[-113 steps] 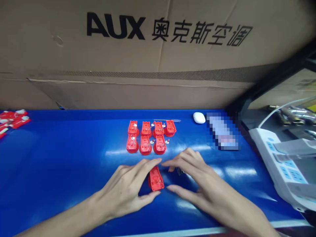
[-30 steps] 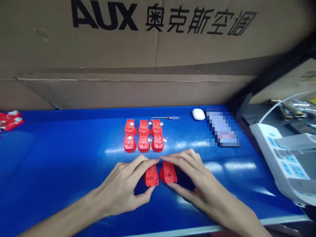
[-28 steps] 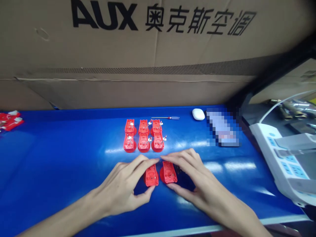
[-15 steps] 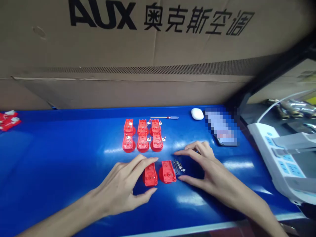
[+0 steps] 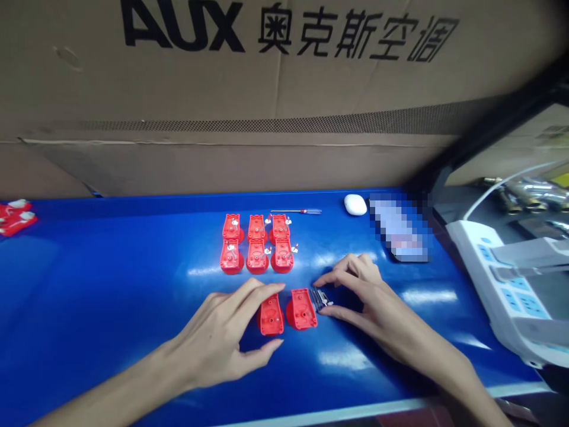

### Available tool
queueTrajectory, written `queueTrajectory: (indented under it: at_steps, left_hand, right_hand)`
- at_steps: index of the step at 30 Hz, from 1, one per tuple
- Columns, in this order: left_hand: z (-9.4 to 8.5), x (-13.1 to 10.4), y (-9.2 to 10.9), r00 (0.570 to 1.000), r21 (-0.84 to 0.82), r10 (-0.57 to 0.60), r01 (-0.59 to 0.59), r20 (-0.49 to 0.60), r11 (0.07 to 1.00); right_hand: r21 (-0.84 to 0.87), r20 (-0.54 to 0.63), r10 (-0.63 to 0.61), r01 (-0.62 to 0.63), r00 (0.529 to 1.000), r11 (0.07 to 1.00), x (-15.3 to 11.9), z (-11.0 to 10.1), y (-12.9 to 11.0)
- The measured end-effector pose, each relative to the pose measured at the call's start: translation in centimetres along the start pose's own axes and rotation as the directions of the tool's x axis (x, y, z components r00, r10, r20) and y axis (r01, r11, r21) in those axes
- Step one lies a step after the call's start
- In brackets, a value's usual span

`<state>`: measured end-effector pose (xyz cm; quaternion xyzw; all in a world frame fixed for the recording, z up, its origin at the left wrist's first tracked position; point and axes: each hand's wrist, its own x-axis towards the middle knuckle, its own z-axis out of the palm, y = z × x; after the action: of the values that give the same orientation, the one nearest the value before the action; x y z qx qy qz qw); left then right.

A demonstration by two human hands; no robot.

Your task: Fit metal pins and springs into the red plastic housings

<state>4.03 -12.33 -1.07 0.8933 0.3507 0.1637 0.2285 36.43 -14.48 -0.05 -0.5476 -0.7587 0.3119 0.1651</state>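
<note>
My left hand (image 5: 222,338) is around a red plastic housing (image 5: 271,317), its thumb and index finger apart on either side without plainly pressing on it. Right beside that lies a second red plastic housing (image 5: 303,311), its hollow side up like the first. My right hand (image 5: 360,293) has thumb and index finger at the two ends of a small bunch of thin metal pins (image 5: 320,298), which lies against the second housing's right side. A small whitish bit shows among the pins; its kind is too small to tell.
Behind my hands, several red housings (image 5: 256,254) with small white and metal parts stand in two rows. Farther back are a screwdriver (image 5: 306,212), a white rounded case (image 5: 355,204) and a phone (image 5: 400,231). A white power strip (image 5: 511,284) borders the right; red-white pieces (image 5: 16,218) lie far left.
My right thumb and index finger have come closer together onto the ends of the metal pins, which sit more tightly bunched. My left hand and the red housings have stayed put.
</note>
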Motion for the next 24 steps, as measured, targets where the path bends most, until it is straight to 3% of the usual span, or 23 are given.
queueTrajectory:
  at_steps: [24]
  left_hand:
    - [0.1,-0.2,-0.1,1.0,0.009,-0.002,0.002,0.012,1.0]
  right_hand:
    - [-0.056,0.027,-0.011,0.012,1.0,0.998,-0.1,0.6,-1.1]
